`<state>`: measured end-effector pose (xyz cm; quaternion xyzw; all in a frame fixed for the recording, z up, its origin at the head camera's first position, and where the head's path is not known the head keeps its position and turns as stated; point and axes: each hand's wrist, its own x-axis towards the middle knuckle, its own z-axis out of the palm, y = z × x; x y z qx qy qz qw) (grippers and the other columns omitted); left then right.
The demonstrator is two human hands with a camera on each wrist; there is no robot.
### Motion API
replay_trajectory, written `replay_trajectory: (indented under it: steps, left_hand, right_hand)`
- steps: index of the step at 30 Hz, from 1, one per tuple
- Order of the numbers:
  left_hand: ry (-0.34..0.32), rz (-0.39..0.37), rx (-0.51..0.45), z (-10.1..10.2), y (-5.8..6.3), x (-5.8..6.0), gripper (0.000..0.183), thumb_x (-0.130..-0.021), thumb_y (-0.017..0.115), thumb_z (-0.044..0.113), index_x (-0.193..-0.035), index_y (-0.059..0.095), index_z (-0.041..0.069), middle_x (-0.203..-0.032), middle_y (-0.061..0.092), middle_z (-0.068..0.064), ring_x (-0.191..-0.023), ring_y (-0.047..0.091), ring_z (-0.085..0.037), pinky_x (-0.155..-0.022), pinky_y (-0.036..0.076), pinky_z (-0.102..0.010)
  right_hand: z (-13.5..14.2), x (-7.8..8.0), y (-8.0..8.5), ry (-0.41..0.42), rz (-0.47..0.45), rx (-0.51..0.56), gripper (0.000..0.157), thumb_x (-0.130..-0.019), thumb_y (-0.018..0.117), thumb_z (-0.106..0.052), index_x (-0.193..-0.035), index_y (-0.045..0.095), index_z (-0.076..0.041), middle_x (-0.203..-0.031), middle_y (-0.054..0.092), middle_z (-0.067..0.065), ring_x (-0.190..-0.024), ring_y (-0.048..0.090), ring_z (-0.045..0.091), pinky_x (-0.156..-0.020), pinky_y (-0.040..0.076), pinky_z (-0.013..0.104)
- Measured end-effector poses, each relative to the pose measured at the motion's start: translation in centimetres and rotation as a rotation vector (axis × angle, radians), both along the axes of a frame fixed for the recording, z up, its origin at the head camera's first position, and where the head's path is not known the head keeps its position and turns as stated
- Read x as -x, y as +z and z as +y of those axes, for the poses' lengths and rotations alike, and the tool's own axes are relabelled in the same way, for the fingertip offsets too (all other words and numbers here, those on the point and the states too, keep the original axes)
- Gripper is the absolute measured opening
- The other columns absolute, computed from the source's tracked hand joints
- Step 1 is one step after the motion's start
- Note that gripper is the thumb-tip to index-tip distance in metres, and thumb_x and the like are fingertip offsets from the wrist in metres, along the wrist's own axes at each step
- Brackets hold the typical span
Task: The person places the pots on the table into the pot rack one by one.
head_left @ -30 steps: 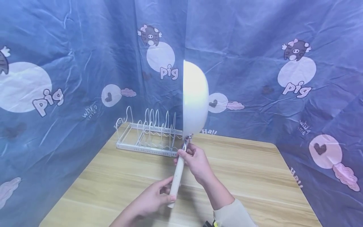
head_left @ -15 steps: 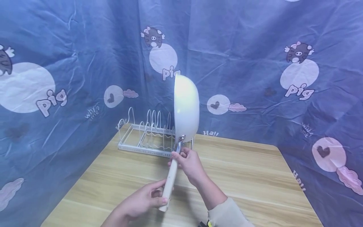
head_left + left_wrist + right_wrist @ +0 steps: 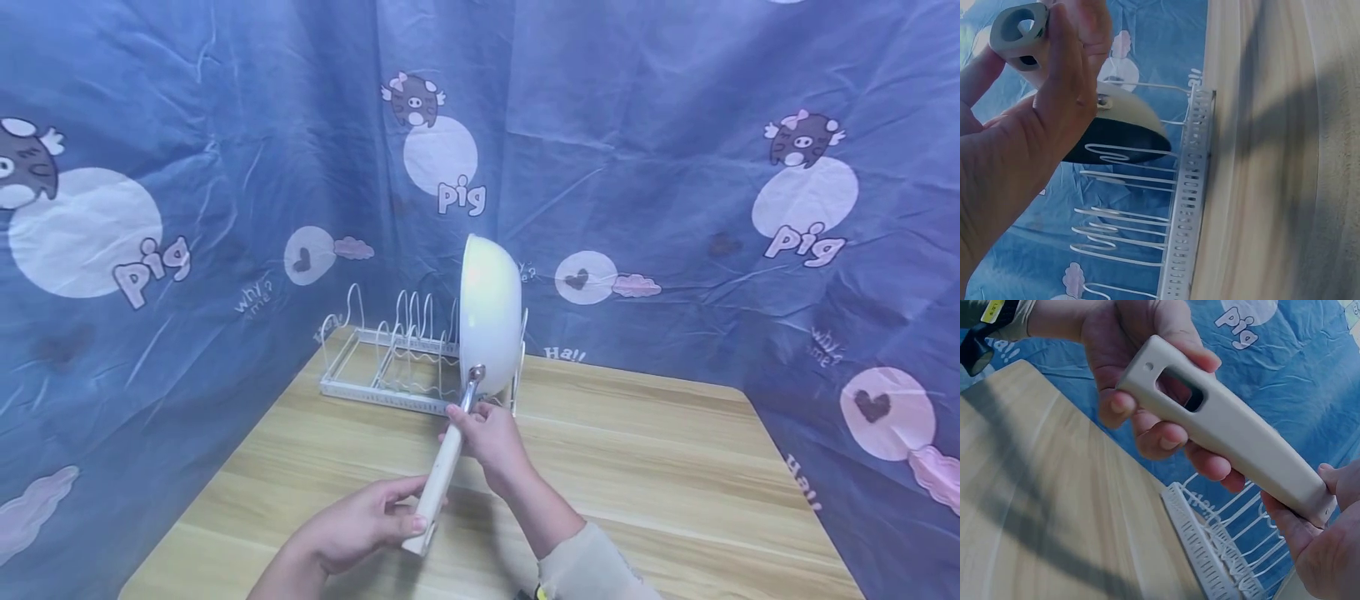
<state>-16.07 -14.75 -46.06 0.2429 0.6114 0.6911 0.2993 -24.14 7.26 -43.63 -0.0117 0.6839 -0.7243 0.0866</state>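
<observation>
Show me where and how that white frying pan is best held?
Probably by its pale handle, from the near side: it is long, slim and slopes down toward the person, while the frying pan stands on edge at the wire rack. Two hands seem steadiest: left hand near the free end, right hand by the metal neck.

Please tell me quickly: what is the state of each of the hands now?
Left hand: holding the pale handle near its free end.
Right hand: holding the same handle near the pan.
</observation>
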Motion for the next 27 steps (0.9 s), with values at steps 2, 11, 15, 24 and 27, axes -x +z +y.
replay_trajectory:
  steps: [2, 11, 15, 24, 27]
  left_hand:
    - [-0.009, -0.013, -0.005, 0.0, -0.2, 0.1, 0.071, -0.108, 0.063, 0.011, -0.162, 0.026, -0.017, -0.125, 0.072, -0.004, -0.105, 0.073, -0.01, -0.094, 0.063, -0.026]
    - [0.014, -0.056, 0.012, 0.2, -0.9, 0.5, 0.073, -0.108, 0.064, 0.013, -0.163, 0.025, -0.016, -0.137, 0.071, -0.016, -0.106, 0.073, -0.013, -0.094, 0.064, -0.026]
    - [0.034, -0.051, 0.049, 0.4, -0.9, 0.7, 0.073, -0.108, 0.065, 0.014, -0.163, 0.027, -0.016, -0.138, 0.07, -0.017, -0.106, 0.073, -0.015, -0.094, 0.064, -0.026]
    - [0.056, -0.005, 0.12, 0.7, -1.2, 1.3, 0.069, -0.107, 0.065, 0.013, -0.16, 0.033, -0.017, -0.119, 0.075, -0.011, -0.104, 0.074, -0.018, -0.094, 0.063, -0.026]
    - [0.071, 0.027, 0.16, 0.8, -1.5, 1.4, 0.065, -0.106, 0.065, 0.01, -0.158, 0.038, -0.017, -0.112, 0.076, -0.016, -0.1, 0.074, -0.019, -0.091, 0.063, -0.025]
  right_hand:
    - [0.0, 0.0, -0.4, -0.007, -0.01, -0.008, 0.052, -0.106, 0.071, -0.023, -0.136, 0.057, 0.017, -0.098, 0.082, 0.014, -0.085, 0.082, 0.02, -0.088, 0.069, 0.039]
    - [0.2, 0.2, -1.6, -0.004, -0.002, -0.014, 0.041, -0.108, 0.069, -0.023, -0.126, 0.062, 0.014, -0.088, 0.079, 0.006, -0.079, 0.079, 0.014, -0.086, 0.07, 0.039]
    - [0.3, 0.3, -2.0, 0.0, -0.004, -0.013, 0.041, -0.108, 0.068, -0.023, -0.125, 0.063, 0.013, -0.088, 0.078, 0.005, -0.082, 0.08, 0.018, -0.085, 0.07, 0.038]
    - [0.9, 0.9, -2.7, 0.069, -0.007, -0.008, 0.041, -0.11, 0.064, -0.026, -0.128, 0.063, 0.011, -0.095, 0.077, 0.007, -0.086, 0.079, 0.015, -0.089, 0.069, 0.036]
    - [1.1, 1.1, -2.9, 0.123, -0.019, -0.018, 0.041, -0.111, 0.057, -0.023, -0.133, 0.059, 0.012, -0.112, 0.076, 0.018, -0.093, 0.077, 0.015, -0.097, 0.066, 0.04]
